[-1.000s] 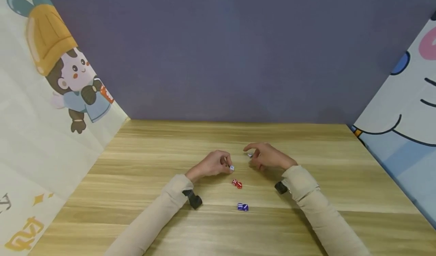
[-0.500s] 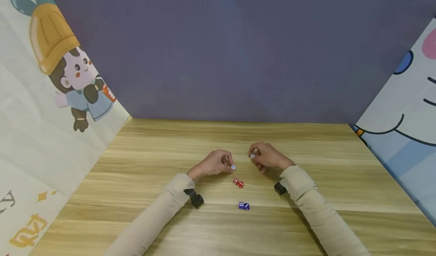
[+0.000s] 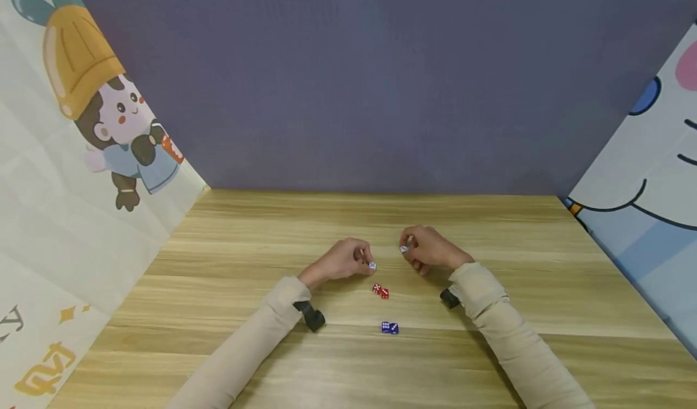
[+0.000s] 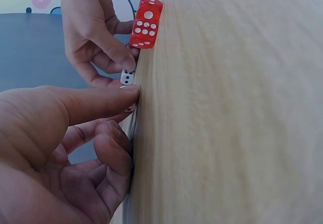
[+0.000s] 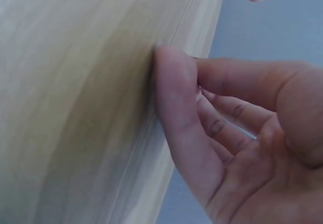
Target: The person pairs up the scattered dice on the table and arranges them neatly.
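Toward the middle of the table, my left hand (image 3: 344, 259) pinches a white die (image 3: 373, 265) between thumb and fingertips, close over the wood. To its right and slightly farther back, my right hand (image 3: 431, 248) pinches a second white die (image 3: 404, 249). That die shows blue pips in the left wrist view, where the left hand (image 4: 65, 133) mostly covers its own die. From the right wrist, the curled fingers and thumb of the right hand (image 5: 222, 113) hide the die they hold. Two red dice (image 3: 380, 291) lie side by side just nearer than the left fingertips.
Two blue dice (image 3: 389, 328) sit together closer to the person, in line below the red pair. The wooden table (image 3: 261, 221) ends at a grey-blue back panel (image 3: 348, 82). Printed cartoon panels (image 3: 32, 215) stand along both sides.
My right index finger has come down from a lifted pose, and the hand now pinches the white die beneath it. The left hand has stayed almost still with its die.
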Available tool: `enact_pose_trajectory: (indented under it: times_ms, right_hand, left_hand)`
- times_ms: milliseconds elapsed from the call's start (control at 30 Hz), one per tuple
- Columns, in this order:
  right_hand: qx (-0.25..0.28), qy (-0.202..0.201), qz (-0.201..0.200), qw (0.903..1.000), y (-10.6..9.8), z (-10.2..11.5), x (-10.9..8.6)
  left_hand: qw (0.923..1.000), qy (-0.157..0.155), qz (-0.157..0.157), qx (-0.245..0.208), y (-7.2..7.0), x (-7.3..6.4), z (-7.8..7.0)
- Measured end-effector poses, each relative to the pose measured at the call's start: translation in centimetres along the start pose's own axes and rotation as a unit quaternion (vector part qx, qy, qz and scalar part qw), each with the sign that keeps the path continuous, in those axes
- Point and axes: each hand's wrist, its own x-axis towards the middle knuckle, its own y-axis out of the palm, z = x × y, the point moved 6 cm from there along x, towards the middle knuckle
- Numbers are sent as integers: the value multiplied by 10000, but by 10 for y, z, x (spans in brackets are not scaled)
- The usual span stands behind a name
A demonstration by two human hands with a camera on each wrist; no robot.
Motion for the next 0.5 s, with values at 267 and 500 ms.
enact_pose_trajectory:
  times_ms: [267, 500]
  right_hand:
    - [-184, -109, -159, 9996, -2, 0, 1]
    - [-410, -96, -193, 9989, -3, -1, 1]
  left_hand:
    - [9999, -45, 18, -126, 0, 0, 1]
    - [9999, -66, 5, -112, 0, 1, 2]
